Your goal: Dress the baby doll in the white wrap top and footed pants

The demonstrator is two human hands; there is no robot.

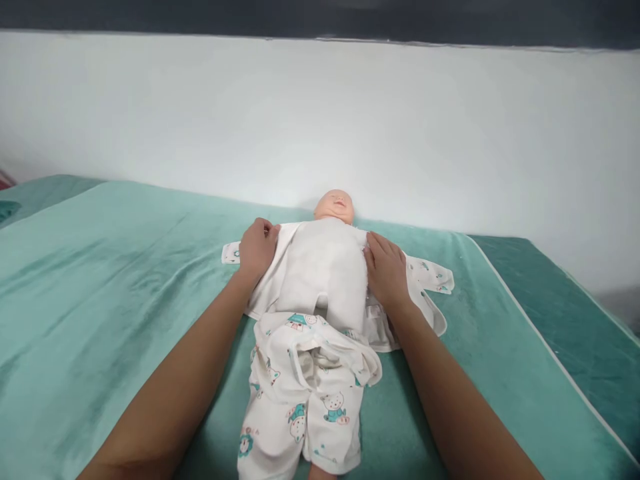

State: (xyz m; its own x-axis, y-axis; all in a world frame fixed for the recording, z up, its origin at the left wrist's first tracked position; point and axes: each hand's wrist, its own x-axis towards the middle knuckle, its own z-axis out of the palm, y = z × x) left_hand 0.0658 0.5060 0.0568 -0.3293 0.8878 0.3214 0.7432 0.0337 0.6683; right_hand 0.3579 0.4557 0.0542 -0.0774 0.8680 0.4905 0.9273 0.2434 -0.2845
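A baby doll (323, 273) lies on its back on a teal blanket (100, 293), head toward the wall. Its white cloth torso is bare, and a printed white shirt (425, 283) is spread open underneath it. Printed white trousers (305, 393) cover its legs. My left hand (257, 248) rests on the shirt's left flap by the doll's shoulder, fingers curled over the cloth. My right hand (386, 270) lies against the doll's other side, fingers together on the shirt's right flap.
The blanket covers a wide bed-like surface; a darker green cover (575, 327) shows at the right, past the blanket's white-trimmed edge. A white wall (320, 120) stands directly behind the doll's head.
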